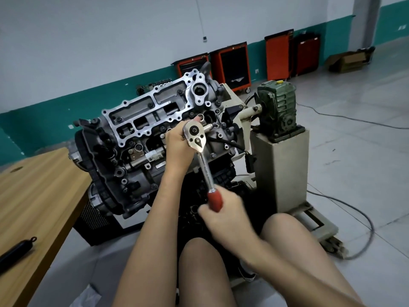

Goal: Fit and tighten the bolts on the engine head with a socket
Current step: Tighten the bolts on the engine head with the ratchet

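Now, on the engine head point(141, 111), centre-left, your left hand point(177, 141) cups the ratchet point(194, 135) over a hidden bolt. Your right hand point(223, 216), nearer, grips its red handle point(215, 200). You're tightening, seemingly; the next swing needs square seating.

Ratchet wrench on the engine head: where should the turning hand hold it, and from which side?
By the red handle at the near end, approached from the person's side, as the right hand does. The long shaft gives leverage there; the left hand steadies the ratchet head.
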